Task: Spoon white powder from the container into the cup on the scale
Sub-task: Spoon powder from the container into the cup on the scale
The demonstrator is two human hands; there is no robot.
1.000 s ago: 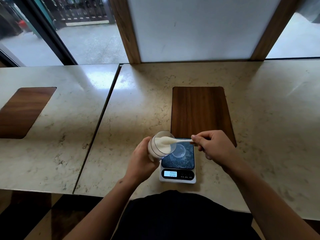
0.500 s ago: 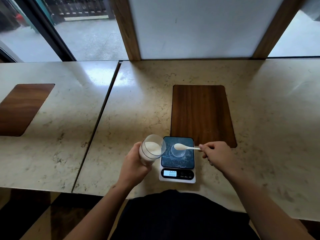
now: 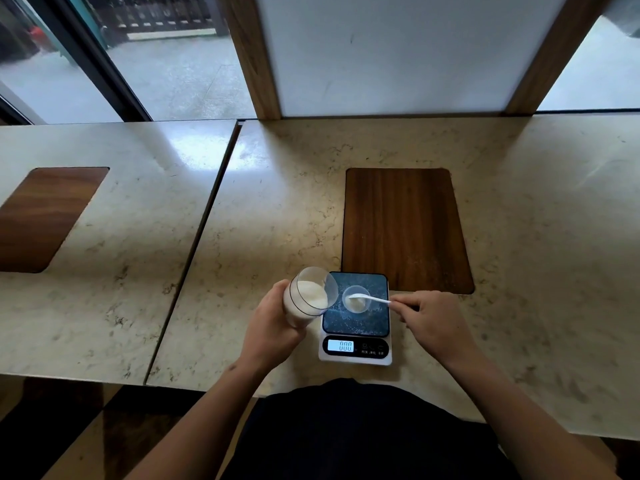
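Now spoon (image 3: 369, 299) bowl dipped into cup (image 3: 356, 299), right hand (image 3: 431, 322) pinching handle, left hand (image 3: 275, 329) still gripping tilted container (image 3: 310, 296).

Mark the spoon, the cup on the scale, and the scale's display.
spoon (image 3: 372, 299): head view, mid-handle.
cup (image 3: 356, 308): head view, inside, near wall.
scale display (image 3: 341, 346): head view, lit digits.

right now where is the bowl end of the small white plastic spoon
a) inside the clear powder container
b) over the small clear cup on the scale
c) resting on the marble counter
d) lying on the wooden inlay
b: the white plastic spoon, pinched by the right hand, has its bowl over the small clear cup on the scale.
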